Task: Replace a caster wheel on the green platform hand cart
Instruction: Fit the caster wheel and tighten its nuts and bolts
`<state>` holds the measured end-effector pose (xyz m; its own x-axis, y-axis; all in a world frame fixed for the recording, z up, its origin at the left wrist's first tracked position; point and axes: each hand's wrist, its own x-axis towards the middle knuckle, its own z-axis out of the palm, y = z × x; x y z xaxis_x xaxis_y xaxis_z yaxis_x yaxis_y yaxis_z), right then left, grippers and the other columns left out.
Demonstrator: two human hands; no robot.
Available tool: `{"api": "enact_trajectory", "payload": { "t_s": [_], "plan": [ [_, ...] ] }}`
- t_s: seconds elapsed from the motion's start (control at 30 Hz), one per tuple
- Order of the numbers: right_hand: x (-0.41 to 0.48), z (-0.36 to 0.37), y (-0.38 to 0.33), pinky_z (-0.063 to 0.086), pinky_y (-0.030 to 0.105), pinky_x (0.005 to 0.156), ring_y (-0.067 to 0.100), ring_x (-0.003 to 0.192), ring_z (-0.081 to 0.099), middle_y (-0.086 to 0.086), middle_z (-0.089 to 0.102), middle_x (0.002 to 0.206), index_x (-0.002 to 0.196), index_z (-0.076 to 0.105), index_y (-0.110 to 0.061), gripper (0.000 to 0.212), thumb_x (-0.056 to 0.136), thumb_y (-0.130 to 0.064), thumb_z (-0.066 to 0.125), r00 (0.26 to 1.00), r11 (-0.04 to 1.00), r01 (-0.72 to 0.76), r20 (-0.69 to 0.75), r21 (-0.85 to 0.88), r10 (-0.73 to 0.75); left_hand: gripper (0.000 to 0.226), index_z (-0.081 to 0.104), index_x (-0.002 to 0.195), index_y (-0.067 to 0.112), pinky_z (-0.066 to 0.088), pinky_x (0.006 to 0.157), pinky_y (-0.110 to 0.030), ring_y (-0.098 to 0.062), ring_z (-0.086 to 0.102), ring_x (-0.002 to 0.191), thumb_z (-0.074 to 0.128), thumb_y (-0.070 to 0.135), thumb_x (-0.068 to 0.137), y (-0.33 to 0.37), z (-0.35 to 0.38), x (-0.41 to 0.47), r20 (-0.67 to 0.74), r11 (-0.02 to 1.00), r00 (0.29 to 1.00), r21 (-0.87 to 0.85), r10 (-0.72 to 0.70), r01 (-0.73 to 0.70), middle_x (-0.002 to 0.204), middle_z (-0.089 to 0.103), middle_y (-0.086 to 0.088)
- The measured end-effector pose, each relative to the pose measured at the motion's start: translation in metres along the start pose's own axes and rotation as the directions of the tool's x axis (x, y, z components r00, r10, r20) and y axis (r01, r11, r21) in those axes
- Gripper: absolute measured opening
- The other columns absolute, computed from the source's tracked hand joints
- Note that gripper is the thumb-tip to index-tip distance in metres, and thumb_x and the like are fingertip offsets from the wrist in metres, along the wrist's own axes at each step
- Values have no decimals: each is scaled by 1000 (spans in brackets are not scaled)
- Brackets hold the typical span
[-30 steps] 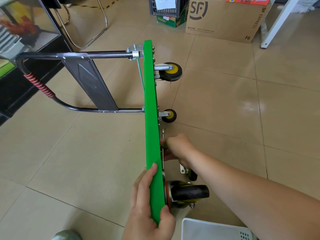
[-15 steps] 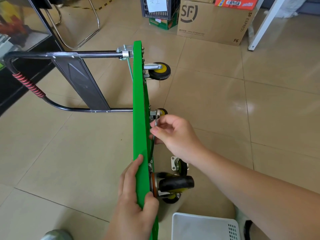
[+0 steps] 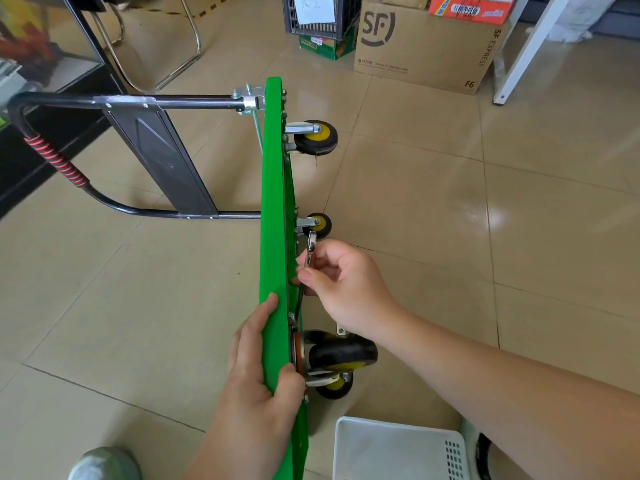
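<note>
The green platform cart (image 3: 273, 209) stands on its side edge on the tiled floor, its black handle (image 3: 114, 102) stretched out to the left. Black casters with yellow hubs stick out to the right: one far (image 3: 317, 137), one middle (image 3: 320, 225), and a large near caster (image 3: 341, 353). My left hand (image 3: 258, 386) grips the near edge of the deck. My right hand (image 3: 341, 289) pinches a metal wrench (image 3: 310, 252) held against the cart's underside, just above the near caster. The wrench's lower end is hidden behind the deck edge.
A white plastic basket (image 3: 394, 452) sits on the floor at the bottom right. Cardboard boxes (image 3: 426, 46) and a dark crate (image 3: 318, 13) stand at the back. A chair frame (image 3: 180, 46) is at the back left, a white post (image 3: 519, 53) at the right.
My right hand has risen from low by the underside and now pinches the wrench higher up beside the deck. The left hand keeps its grip on the deck edge.
</note>
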<state>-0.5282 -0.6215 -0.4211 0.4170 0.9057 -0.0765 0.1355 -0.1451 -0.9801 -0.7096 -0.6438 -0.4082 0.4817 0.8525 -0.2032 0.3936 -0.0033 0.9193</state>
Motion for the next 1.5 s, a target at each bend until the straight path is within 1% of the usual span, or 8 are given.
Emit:
{"api": "enact_trajectory", "payload": {
  "t_s": [0.1,0.27,0.5,0.77,0.9,1.1,1.37,1.5],
  "plan": [
    [2,3,3,59,47,88,25,88,73,6,75,91,89,68,-28,23,89,-5,70,1000,1000,-16,5,-20,16,80,36,136,65,53,93,-30,-7,59,111,55,2,90,0,0,1,-13,1000,1000,-3,3,-3,137,44,25],
    [4,5,2,60,34,85,14,80,71,0,73,87,94,71,-18,15,89,-4,70,1000,1000,-10,20,-28,11,73,35,129,71,50,102,-33,-8,56,120,49,26,74,5,1,2,-26,1000,1000,-27,13,-14,134,43,34],
    [6,8,2,60,42,86,19,85,72,4,75,91,97,71,-18,13,91,-7,69,1000,999,-2,-6,-47,2,75,33,127,74,48,83,-11,-1,56,116,48,27,71,2,1,2,-29,999,1000,-45,10,-11,131,41,39],
    [7,3,6,59,40,84,19,83,72,3,75,88,97,72,-16,7,91,-11,70,1000,994,-16,-21,-104,14,74,34,126,74,46,82,-9,-5,56,118,54,15,85,-1,2,4,-22,998,999,-47,38,-39,133,41,36],
    [14,1,7,61,44,82,20,83,72,2,74,87,96,72,-19,7,90,-15,71,999,991,-33,9,-128,35,74,35,126,73,45,84,-7,-3,55,117,49,23,74,-2,2,4,-30,998,998,-41,52,-53,132,41,37],
    [24,10,5,61,44,80,20,83,72,1,73,87,90,69,-21,9,89,-12,72,997,982,-53,41,-179,61,80,36,132,69,53,97,-31,-11,57,119,53,20,71,-10,2,5,-58,995,993,3,105,-105,137,43,31],
    [39,18,11,47,15,59,4,66,60,-7,67,76,87,67,-20,7,91,-16,71,990,963,-143,-38,-227,138,88,36,134,66,38,88,0,6,50,123,56,15,64,-17,1,7,-80,988,985,52,151,-147,131,46,32],
    [53,20,20,63,39,71,20,75,71,2,71,81,92,69,-15,4,90,-17,72,958,953,-285,-50,-108,281,83,36,138,65,34,97,-1,0,47,130,50,36,61,-19,2,8,-94,982,979,65,183,-177,134,47,28]
  ]
}}
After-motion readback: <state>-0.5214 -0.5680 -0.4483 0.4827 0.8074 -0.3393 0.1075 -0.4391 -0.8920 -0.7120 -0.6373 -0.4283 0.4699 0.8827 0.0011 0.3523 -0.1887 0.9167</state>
